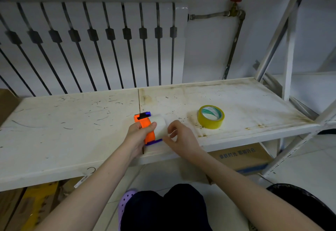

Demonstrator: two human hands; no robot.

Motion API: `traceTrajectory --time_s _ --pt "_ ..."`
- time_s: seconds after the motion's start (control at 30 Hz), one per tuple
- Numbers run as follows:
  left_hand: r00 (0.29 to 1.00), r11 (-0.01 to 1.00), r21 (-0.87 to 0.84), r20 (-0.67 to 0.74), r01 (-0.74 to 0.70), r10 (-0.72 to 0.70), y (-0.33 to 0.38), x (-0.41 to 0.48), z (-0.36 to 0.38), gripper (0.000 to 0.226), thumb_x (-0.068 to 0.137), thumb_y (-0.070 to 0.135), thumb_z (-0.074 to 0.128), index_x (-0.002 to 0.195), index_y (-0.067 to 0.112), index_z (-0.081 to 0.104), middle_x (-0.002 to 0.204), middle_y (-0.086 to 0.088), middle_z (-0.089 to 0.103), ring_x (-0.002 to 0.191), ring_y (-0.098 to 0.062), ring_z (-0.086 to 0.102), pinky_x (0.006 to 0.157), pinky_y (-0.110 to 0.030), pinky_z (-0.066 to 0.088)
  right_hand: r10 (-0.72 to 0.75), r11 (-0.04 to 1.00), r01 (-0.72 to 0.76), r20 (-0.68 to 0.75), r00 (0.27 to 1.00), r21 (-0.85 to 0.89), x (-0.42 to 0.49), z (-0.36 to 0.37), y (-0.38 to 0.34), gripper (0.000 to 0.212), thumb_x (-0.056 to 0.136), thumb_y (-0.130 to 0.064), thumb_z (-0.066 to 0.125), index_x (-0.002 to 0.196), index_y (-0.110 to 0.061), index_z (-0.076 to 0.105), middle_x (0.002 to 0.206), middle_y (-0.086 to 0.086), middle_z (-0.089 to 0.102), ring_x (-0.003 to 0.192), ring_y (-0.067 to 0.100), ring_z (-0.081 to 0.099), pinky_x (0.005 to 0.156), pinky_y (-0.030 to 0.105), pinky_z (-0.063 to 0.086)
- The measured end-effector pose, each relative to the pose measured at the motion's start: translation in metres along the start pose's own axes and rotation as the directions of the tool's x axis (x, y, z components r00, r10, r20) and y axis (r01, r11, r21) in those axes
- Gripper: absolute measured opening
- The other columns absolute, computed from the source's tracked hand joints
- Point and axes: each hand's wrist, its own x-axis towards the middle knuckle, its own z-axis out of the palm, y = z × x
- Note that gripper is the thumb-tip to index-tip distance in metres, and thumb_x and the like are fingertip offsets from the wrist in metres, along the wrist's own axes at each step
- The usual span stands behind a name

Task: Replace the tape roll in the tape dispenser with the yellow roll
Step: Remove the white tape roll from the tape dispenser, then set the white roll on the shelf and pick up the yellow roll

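I've barely begun: my left hand (139,132) has its fingers wrapped round the orange dispenser (148,128) at the shelf's (72,121) front edge, my right hand (179,138) pinches the white roll (160,125) seated in it, and the yellow roll (211,117) lies untouched toward the shelf's right end

Single head-worn wide-angle view, facing forward and down, close over the white shelf (63,121); left hand (140,132) and right hand (181,138) mid-frame.
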Motion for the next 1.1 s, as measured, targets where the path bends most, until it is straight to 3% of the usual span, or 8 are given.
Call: traceTrajectory --time_s 0.13,0.23,0.37,0.47,0.6,0.77,0.9,1.1 --pt "1.000 0.998 0.061 0.019 0.006 -0.007 0.003 -0.002 0.002 0.036 0.092 0.016 0.056 0.125 0.003 0.053 0.117 -0.016 0.062 0.105 -0.032 0.061 0.092 -0.045 0.051 0.170 0.965 -0.183 0.083 0.982 0.186 0.012 -0.008 0.003 0.021 0.085 -0.030 0.068 0.096 -0.018 0.054 0.084 -0.007 0.062 0.058 0.006 0.061 0.055 0.020 0.048" --pt "0.998 0.995 0.100 0.068 -0.014 0.008 0.003 -0.003 0.000 0.026 0.093 0.013 0.053 0.118 0.004 0.057 0.106 -0.014 0.064 0.086 -0.023 0.064 0.073 -0.033 0.057 0.162 0.933 -0.197 0.137 0.977 0.300 0.013 -0.012 0.008 0.009 0.090 -0.022 0.061 0.084 -0.016 0.056 0.080 0.001 0.063 0.053 0.006 0.062 0.050 0.021 0.048" --pt "0.996 0.994 0.108 0.091 -0.018 0.008 0.003 -0.003 -0.002 0.019 0.092 0.011 0.054 0.110 0.007 0.061 0.090 -0.007 0.071 0.070 -0.014 0.068 0.056 -0.023 0.057 0.249 0.824 -0.237 0.048 0.967 0.514 0.012 -0.031 0.015 0.013 0.095 -0.017 0.051 0.082 -0.016 0.049 0.076 0.002 0.062 0.054 0.007 0.065 0.047 0.019 0.045" --pt "0.994 0.990 0.138 0.111 -0.007 -0.008 0.008 -0.006 0.008 0.008 0.092 0.012 0.054 0.097 0.012 0.061 0.084 -0.003 0.067 0.076 -0.016 0.062 0.054 -0.022 0.054 0.259 0.821 -0.176 -0.079 0.963 0.543 0.014 -0.051 0.020 0.006 0.096 -0.014 0.047 0.092 -0.011 0.051 0.076 0.002 0.061 0.058 0.007 0.062 0.050 0.020 0.047" --pt "0.986 0.983 0.180 0.168 -0.037 0.006 0.014 -0.007 0.033 0.009 0.092 0.012 0.055 0.085 0.013 0.061 0.089 -0.005 0.065 0.075 -0.013 0.063 0.062 -0.025 0.051 0.174 0.953 -0.070 -0.342 0.924 0.295 0.020 -0.078 0.028 0.006 0.092 -0.014 0.052 0.094 -0.014 0.058 0.078 0.004 0.063 0.074 0.017 0.062 0.068 0.030 0.051" --pt "0.995 0.983 0.183 0.099 -0.011 -0.008 0.015 0.000 0.055 0.024 0.091 0.015 0.058 0.113 0.007 0.058 0.101 -0.010 0.066 0.081 -0.020 0.062 0.064 -0.031 0.051 0.096 0.995 -0.071 -0.494 0.864 0.070 0.027 -0.111 0.055 0.011 0.091 -0.008 0.047 0.096 -0.012 0.056 0.093 0.007 0.059 0.085 0.023 0.057 0.073 0.032 0.047" --pt "0.999 0.967 0.254 -0.024 0.033 -0.028 0.009 0.006 0.057 0.015 0.092 0.017 0.057 0.107 0.014 0.056 0.102 -0.012 0.061 0.092 -0.029 0.058 0.083 -0.039 0.048 0.132 0.957 -0.241 -0.493 0.860 -0.164 0.029 -0.130 0.094 0.027 0.085 0.000 0.046 0.111 -0.003 0.054 0.117 0.016 0.052 0.101 0.032 0.052 0.079 0.038 0.044" --pt "1.000 0.923 0.384 -0.021 -0.005 0.014 0.011 0.007 0.055 0.018 0.091 0.022 0.058 0.074 0.023 0.051 0.078 -0.001 0.058 0.069 -0.015 0.053 0.068 -0.029 0.041 0.344 0.809 -0.481 -0.393 0.853 -0.338 0.023 -0.132 0.124 0.032 0.086 -0.007 0.048 0.118 -0.003 0.048 0.127 0.020 0.046 0.110 0.037 0.047 0.080 0.043 0.046"
